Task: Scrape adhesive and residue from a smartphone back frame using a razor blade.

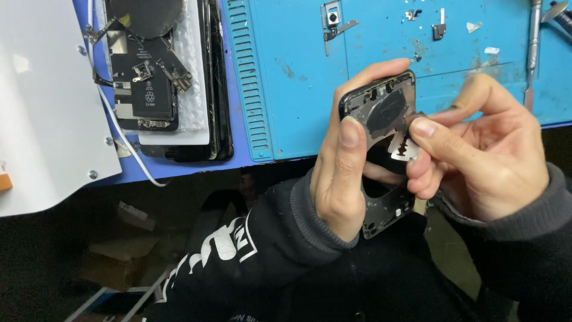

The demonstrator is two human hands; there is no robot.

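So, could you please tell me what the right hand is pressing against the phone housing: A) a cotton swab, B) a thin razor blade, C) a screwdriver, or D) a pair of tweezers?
B: the right hand pinches a thin razor blade against the phone housing, which the left hand holds.

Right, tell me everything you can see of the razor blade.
The razor blade is a thin, pale metal piece, seemingly half of a double-edge blade, with a notched cut-out along one side. The right hand pinches it between thumb and fingers, its edge pressed against the inside of the dark phone rear housing, which the left hand holds above the blue mat.
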